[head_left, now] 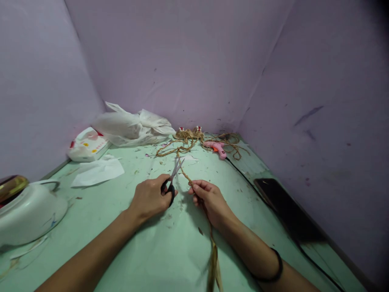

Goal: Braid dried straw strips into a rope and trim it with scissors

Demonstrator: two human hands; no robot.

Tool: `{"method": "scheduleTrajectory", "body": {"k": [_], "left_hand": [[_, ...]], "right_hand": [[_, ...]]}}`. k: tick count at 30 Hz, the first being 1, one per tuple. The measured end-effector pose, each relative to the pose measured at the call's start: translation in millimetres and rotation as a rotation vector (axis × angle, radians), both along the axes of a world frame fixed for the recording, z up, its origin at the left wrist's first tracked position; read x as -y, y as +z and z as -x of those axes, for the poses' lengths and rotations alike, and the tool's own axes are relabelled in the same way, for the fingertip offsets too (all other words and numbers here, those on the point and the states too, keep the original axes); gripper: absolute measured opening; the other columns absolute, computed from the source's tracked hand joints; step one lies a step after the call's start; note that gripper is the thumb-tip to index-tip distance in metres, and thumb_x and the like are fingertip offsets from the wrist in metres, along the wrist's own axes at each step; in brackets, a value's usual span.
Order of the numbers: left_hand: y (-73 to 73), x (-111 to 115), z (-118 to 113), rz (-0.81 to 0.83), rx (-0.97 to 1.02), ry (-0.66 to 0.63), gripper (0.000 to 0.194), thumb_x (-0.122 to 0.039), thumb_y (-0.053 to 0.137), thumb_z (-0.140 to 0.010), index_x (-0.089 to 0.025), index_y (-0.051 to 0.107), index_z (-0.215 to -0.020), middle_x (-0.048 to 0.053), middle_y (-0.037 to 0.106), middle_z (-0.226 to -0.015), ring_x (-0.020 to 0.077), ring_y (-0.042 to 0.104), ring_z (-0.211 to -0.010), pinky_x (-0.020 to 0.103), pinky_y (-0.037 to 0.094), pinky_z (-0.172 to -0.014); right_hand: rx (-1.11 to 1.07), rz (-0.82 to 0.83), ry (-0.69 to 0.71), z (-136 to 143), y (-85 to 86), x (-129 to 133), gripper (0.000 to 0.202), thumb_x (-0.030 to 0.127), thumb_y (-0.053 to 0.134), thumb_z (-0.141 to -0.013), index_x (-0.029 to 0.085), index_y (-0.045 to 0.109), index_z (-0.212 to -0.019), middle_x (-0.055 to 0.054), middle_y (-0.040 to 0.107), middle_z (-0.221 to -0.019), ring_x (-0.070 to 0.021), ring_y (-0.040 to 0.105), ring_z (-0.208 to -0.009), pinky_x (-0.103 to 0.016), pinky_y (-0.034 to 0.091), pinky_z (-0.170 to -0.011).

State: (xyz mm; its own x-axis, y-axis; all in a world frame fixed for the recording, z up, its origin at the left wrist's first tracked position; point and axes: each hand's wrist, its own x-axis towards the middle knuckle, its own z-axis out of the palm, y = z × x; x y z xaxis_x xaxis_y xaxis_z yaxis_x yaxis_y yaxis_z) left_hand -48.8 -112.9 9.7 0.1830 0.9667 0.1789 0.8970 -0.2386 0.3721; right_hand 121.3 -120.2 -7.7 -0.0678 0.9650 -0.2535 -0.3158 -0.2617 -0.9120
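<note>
My left hand (153, 195) grips a pair of scissors (174, 182) by the black handles, with the blades parted and pointing away from me. Close beside the blades runs a braided tan cord (184, 174); whether the blades touch it I cannot tell. My right hand (209, 200) pinches this cord between thumb and fingertips. Behind that hand the strand continues toward me and ends in loose, flat fibres (213, 259). At its far end the cord leads to a tangled pile of similar braid (189, 136) by the back wall.
A pink glue gun (219, 149) lies right of the pile, its black cable (246, 176) running past a dark phone-like slab (285, 207). A white plastic bag (133, 125), a tissue pack (88, 146) and a paper sheet (99, 172) lie at left, behind a white rounded container (36, 213).
</note>
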Motion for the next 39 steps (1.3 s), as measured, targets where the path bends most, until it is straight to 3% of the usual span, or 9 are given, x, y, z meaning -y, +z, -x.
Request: {"method": "scheduleTrajectory", "body": {"k": [2,4,7,10,14,18,25,32,39], "left_hand": [[0.1,-0.4,0.0,0.007,0.001,0.018,0.031,-0.039,0.049,-0.071,-0.025,0.057,-0.098,0.000,0.064,-0.071,0.0169,0.058,-0.065,0.024,0.035,-0.057],[-0.2,-0.5,0.0,0.007,-0.008,0.021,0.031,-0.037,0.048,-0.071,-0.025,0.057,-0.098,0.000,0.065,-0.072,0.0174,0.059,-0.066,0.024,0.035,-0.057],[-1.4,0.2,-0.1,-0.009,-0.038,0.002,0.031,-0.036,0.047,-0.071,-0.025,0.058,-0.098,0.000,0.065,-0.073,0.0184,0.060,-0.068,0.024,0.034,-0.057],[-2.1,1.4,-0.3,-0.031,-0.053,-0.030,0.032,-0.035,0.046,-0.071,-0.025,0.058,-0.099,0.000,0.066,-0.074,0.0186,0.060,-0.069,0.024,0.034,-0.056],[-1.5,2.2,-0.7,-0.045,-0.056,-0.053,0.032,-0.034,0.046,-0.071,-0.026,0.057,-0.100,-0.001,0.065,-0.074,0.0186,0.060,-0.070,0.024,0.033,-0.057],[-0.9,3.2,-1.1,-0.042,-0.052,-0.058,0.031,-0.032,0.046,-0.071,-0.026,0.057,-0.099,-0.001,0.065,-0.074,0.0181,0.060,-0.069,0.024,0.033,-0.057],[-1.9,4.9,0.2,-0.079,-0.101,-0.105,0.030,-0.026,0.044,-0.069,-0.026,0.056,-0.097,-0.001,0.065,-0.077,0.0163,0.059,-0.070,0.024,0.033,-0.058],[-0.4,5.0,0.2,-0.063,-0.196,-0.185,0.042,-0.029,0.043,-0.071,-0.026,0.050,-0.112,0.002,0.064,-0.090,0.0195,0.058,-0.081,0.028,0.036,-0.066],[4.4,6.6,-1.8,-0.030,-0.237,-0.206,0.045,-0.030,0.041,-0.073,-0.025,0.048,-0.117,0.004,0.062,-0.088,0.0207,0.057,-0.080,0.029,0.037,-0.065]], "right_hand": [[-0.067,0.013,-0.013,0.6,0.3,-0.7,0.018,0.017,0.061,-0.055,0.013,0.056,-0.072,-0.001,0.059,-0.066,-0.0040,0.042,-0.044,-0.017,0.028,-0.039],[-0.114,0.060,0.020,-0.9,2.4,-1.4,0.021,0.014,0.058,-0.053,0.013,0.057,-0.075,0.001,0.056,-0.062,-0.0013,0.033,-0.038,-0.016,0.018,-0.034],[-0.104,0.082,0.062,-4.8,6.0,-2.1,0.028,0.022,0.058,-0.060,0.012,0.060,-0.086,0.007,0.045,-0.049,-0.0002,0.017,-0.034,-0.017,0.004,-0.034],[-0.036,0.033,0.051,-5.9,6.8,-1.7,0.032,0.032,0.061,-0.064,0.011,0.061,-0.089,0.008,0.040,-0.044,-0.0007,0.019,-0.033,-0.018,0.007,-0.035],[-0.015,0.006,0.008,-3.0,3.2,-1.2,0.027,0.024,0.064,-0.061,0.011,0.061,-0.083,0.002,0.056,-0.057,-0.0024,0.034,-0.037,-0.018,0.022,-0.037],[-0.044,0.004,-0.017,-2.0,-0.3,-1.9,0.021,0.020,0.062,-0.060,0.012,0.060,-0.079,0.000,0.060,-0.063,-0.0034,0.039,-0.039,-0.019,0.027,-0.039],[-0.129,0.032,-0.002,-3.3,1.7,-1.6,0.023,0.014,0.060,-0.057,0.011,0.059,-0.080,0.004,0.051,-0.058,-0.0017,0.030,-0.037,-0.018,0.021,-0.036],[-0.259,0.115,0.093,-6.5,6.8,-2.8,0.031,0.011,0.052,-0.056,0.014,0.053,-0.087,0.008,0.041,-0.050,-0.0010,0.015,-0.036,-0.017,0.007,-0.036],[-0.244,0.090,0.127,-6.1,7.5,-2.1,0.028,0.014,0.051,-0.059,0.015,0.052,-0.087,0.008,0.038,-0.050,-0.0015,0.013,-0.038,-0.016,0.006,-0.036]]}}
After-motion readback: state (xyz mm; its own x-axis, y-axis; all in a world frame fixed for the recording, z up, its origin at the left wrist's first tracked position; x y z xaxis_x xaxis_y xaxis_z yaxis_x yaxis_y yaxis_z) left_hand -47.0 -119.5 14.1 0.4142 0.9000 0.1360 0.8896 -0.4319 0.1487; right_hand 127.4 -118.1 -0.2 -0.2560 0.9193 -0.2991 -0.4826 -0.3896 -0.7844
